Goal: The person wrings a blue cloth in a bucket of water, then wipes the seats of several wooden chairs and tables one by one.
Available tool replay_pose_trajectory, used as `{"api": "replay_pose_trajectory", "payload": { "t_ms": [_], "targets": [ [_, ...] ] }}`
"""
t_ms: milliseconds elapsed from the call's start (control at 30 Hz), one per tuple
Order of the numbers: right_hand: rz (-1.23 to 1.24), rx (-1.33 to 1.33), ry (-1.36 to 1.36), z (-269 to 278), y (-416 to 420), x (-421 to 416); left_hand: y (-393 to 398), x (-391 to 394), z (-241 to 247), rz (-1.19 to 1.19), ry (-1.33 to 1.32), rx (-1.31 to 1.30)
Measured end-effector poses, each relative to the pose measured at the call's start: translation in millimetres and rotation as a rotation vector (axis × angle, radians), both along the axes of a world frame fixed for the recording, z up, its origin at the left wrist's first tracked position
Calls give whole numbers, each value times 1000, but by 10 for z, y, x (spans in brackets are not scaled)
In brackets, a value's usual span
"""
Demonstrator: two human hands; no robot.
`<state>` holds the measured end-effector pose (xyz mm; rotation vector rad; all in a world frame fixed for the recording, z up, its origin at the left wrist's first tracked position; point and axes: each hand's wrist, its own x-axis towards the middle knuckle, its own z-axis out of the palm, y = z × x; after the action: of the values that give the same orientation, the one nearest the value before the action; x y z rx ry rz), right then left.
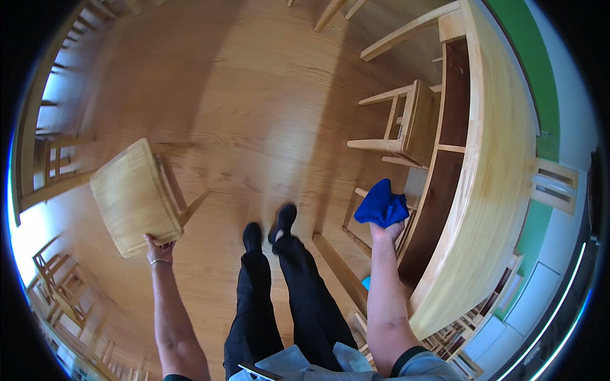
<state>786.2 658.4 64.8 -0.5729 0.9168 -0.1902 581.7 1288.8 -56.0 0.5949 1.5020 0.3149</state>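
Observation:
My left hand (pixel 161 248), a bracelet at its wrist, grips the near corner of a light wooden stool (pixel 136 197). The thumb lies over the top of the seat and the other fingers go under its edge. The seat looks tilted, and whether all the legs touch the floor I cannot tell. In my right hand (pixel 387 232) is a bunched blue cloth (pixel 381 205), which hides most of the fingers. That hand is beside the open shelf side of a long wooden table (pixel 495 157), apart from the tabletop.
Another wooden stool (pixel 414 124) is partly tucked under the table. A table leg (pixel 340 271) crosses near my right shin. More wooden chairs (pixel 62 281) stand at the left rim. Wood-look floor (pixel 257 119) stretches ahead of my black shoes (pixel 285 220). A green and white wall (pixel 548 95) runs behind the table.

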Motion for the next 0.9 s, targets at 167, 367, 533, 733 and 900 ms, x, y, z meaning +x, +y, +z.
{"api": "replay_pose_trajectory", "payload": {
  "t_ms": [167, 367, 533, 733, 900],
  "targets": [
    [14, 195, -195, -467, -622, 623, 191, 393, 355, -342, 450, 20],
    [-186, 71, -197, -1174, -1145, 1216, -1473, 1335, 473, -626, 347, 163],
    [-256, -143, 19, -1164, -830, 1570, -2688, 2385, 582, -992, 122, 74],
    [-397, -83, 110, -880, -799, 1748, -3191, 3052, 495, -1425, -10, 29],
    [-264, -94, 259, -1104, -1106, 1797, -3138, 3348, 372, -1594, 16, 19]
  ]
}}
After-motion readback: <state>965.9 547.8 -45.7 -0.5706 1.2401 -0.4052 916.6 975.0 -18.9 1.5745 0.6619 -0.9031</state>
